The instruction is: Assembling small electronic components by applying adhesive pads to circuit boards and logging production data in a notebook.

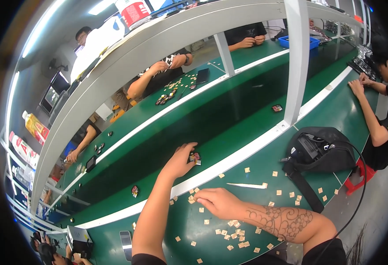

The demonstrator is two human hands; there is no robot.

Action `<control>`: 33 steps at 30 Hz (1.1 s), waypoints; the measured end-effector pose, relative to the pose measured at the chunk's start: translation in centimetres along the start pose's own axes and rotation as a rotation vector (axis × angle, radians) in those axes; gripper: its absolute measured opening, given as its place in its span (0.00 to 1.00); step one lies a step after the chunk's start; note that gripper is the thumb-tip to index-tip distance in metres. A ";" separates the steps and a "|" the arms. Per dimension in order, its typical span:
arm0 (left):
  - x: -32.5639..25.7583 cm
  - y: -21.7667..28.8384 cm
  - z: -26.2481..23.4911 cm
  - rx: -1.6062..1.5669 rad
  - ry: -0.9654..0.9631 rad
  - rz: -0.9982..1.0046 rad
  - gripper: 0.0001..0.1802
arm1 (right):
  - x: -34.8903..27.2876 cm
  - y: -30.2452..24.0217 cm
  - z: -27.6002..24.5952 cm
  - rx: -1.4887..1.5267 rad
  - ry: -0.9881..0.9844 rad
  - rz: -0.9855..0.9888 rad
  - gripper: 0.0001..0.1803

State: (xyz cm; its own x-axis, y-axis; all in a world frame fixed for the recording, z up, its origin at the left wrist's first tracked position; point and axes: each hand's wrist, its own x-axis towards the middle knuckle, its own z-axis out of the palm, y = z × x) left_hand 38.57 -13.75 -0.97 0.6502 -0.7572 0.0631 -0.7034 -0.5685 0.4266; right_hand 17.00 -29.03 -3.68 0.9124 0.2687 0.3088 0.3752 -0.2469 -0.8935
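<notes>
My left hand [179, 162] reaches over the white rail onto the dark green belt [229, 128]. Its fingers and thumb curve around a small dark part with red and yellow patches [196, 159]; the hand covers some of it. On the near side of the rail, my right hand [218, 203] is closed, fingertips pressed together beside a few small tan squares [191, 198]. Whatever it may pinch is too small to make out. Several more tan squares [233, 234] lie scattered on the green table around that forearm. White tweezers [247, 185] lie beyond the right hand.
A black bag [322, 152] with a strap sits at right, a dark cable beside it. A phone [126, 245] lies near my left forearm. Small parts [135, 191] ride the belt. A grey post [294, 66] and shelf beam [176, 33] cross above. Co-workers sit across and at right.
</notes>
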 end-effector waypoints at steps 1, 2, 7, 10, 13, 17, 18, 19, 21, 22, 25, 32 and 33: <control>0.3 0.0 0.2 -0.005 0.007 -0.011 0.39 | 0.0 -0.1 0.0 0.011 0.053 -0.007 0.10; 0.5 0.1 0.2 -0.066 -0.001 -0.025 0.37 | 0.1 -0.2 0.0 0.022 0.103 -0.016 0.10; -0.9 2.2 0.2 -0.086 0.054 -0.001 0.32 | 0.0 -1.3 0.0 -0.027 -0.015 -0.017 0.09; -3.7 5.9 -0.3 -0.037 0.028 0.085 0.34 | -0.5 -0.8 -0.2 0.008 0.123 -0.066 0.07; -8.6 7.3 0.4 -0.109 -0.013 0.116 0.30 | -0.5 -0.4 -0.7 0.561 0.182 0.257 0.10; -15.1 8.5 2.7 -0.124 0.003 0.139 0.24 | 0.4 0.7 -0.9 0.942 0.251 0.291 0.13; -16.2 8.7 2.8 -0.154 0.012 0.097 0.26 | 0.6 0.7 -0.5 0.932 0.250 0.311 0.13; -17.2 9.0 2.9 -0.189 0.027 0.052 0.27 | 0.6 0.4 -0.2 0.906 0.282 0.279 0.14; -18.4 9.7 3.5 -0.153 0.077 -0.033 0.30 | 0.2 0.6 -0.3 0.863 0.291 0.271 0.14; -18.5 9.9 3.5 -0.069 0.049 -0.031 0.36 | 0.0 0.6 -0.4 0.827 0.301 0.278 0.14; -18.8 10.2 2.1 -0.039 -0.010 -0.059 0.41 | -0.4 1.0 -0.4 0.745 0.294 0.297 0.14; -19.4 8.8 2.9 -0.133 0.093 -0.012 0.42 | -0.5 0.8 -0.3 0.586 0.342 0.215 0.11; -19.5 8.6 3.2 -0.138 0.088 0.014 0.41 | -0.6 0.9 -0.3 0.590 0.326 0.223 0.11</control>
State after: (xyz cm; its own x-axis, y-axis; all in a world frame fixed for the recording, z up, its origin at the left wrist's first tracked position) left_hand 18.95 -4.91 -1.42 0.6671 -0.7305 0.1462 -0.6706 -0.5034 0.5449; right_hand 16.83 -29.69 -4.54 0.9942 -0.0450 0.0974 0.1065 0.3066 -0.9459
